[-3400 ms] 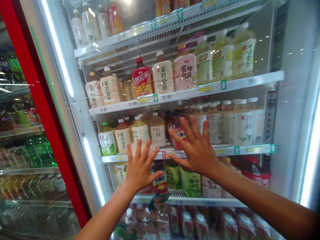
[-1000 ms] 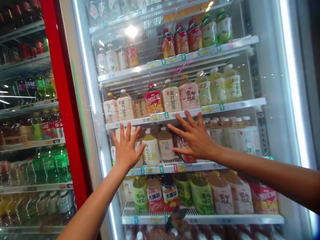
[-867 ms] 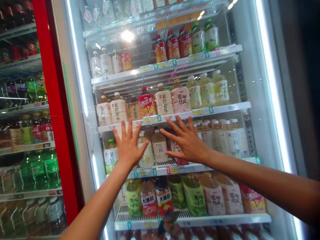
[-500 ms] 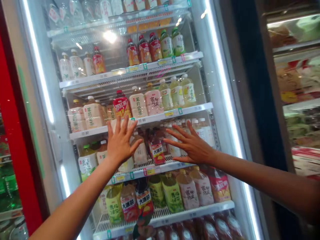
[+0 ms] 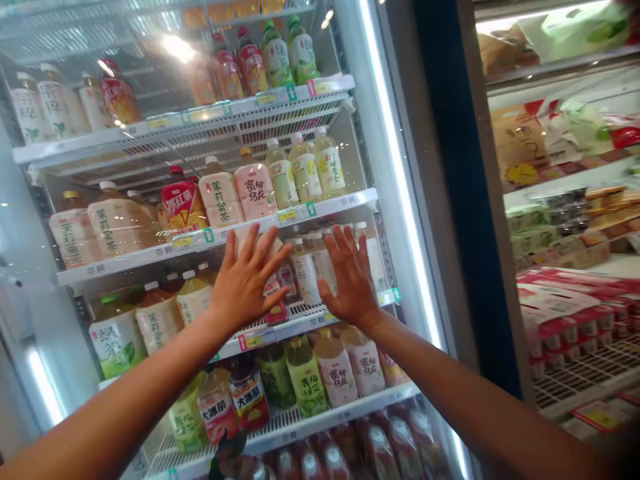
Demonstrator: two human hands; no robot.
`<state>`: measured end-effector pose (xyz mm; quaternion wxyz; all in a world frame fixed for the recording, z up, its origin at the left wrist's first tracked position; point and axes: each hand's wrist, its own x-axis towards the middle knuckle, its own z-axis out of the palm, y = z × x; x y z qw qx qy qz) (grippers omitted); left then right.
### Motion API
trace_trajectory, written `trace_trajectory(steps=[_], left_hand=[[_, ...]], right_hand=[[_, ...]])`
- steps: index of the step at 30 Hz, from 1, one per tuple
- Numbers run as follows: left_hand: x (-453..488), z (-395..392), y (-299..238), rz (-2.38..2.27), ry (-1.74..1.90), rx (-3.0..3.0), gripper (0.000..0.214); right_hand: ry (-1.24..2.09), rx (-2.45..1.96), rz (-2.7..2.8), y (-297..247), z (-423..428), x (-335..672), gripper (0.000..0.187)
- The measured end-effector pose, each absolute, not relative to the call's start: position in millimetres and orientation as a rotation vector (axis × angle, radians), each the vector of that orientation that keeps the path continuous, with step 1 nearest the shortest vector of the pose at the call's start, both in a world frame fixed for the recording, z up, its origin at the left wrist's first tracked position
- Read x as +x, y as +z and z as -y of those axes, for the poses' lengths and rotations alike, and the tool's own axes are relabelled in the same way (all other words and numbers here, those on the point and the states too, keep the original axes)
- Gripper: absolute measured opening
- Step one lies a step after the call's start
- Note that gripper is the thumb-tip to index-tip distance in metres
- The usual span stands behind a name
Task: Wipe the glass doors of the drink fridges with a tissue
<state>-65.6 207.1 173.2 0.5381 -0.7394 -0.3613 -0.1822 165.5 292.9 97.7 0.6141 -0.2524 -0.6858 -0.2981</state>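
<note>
My left hand (image 5: pixel 250 279) is raised with its fingers spread, palm toward a lit drinks cooler, and holds nothing. To its right my right hand (image 5: pixel 349 279) is also up and empty, its thumb apart and its fingers closer together. Glare suggests glass in front of the shelves; whether either palm touches it I cannot tell. Behind the hands stand rows of bottled tea, among them a red-labelled bottle (image 5: pixel 182 203), a pink-labelled bottle (image 5: pixel 256 190) and a large green tea bottle (image 5: pixel 116 343). My hands partly hide the shelf of bottles behind them.
A bright light strip (image 5: pixel 400 167) runs down the cooler's right side, beside a dark upright post (image 5: pixel 463 200). Farther right, an open chilled display holds bagged goods (image 5: pixel 520 147) and stacked pink-and-white packs (image 5: pixel 560 307). Dark bottles (image 5: pixel 380 443) line the cooler's bottom.
The view has shifted to the right, so the cooler sits farther left and more of the right display shows. My right hand has turned upright and come closer to my left, which stays spread.
</note>
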Motion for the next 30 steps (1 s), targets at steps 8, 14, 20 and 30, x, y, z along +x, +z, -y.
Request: trace_trajectory(steps=[8, 14, 20, 30], left_hand=[[-117.3, -175.8, 164.5, 0.92, -0.384, -1.748, 0.079], [-149.0, -157.6, 105.7, 1.117, -0.44, -1.66, 0.09], [-196.0, -131.2, 98.6, 1.257, -0.512, -1.599, 0.084], [-227.3, -105.2, -21.5, 1.404, -0.722, -1.509, 0.084]], right_hand=[[-0.787, -0.58, 1.631, 97.2, -291.4, 165.2, 0.103], [-0.821, -0.576, 1.689, 91.4, -292.5, 174.9, 0.094], [-0.662, -0.637, 1.808, 77.3, -243.6, 125.3, 0.096], [-0.565, -0.632, 1.77, -5.7, -193.6, -19.9, 0.09]])
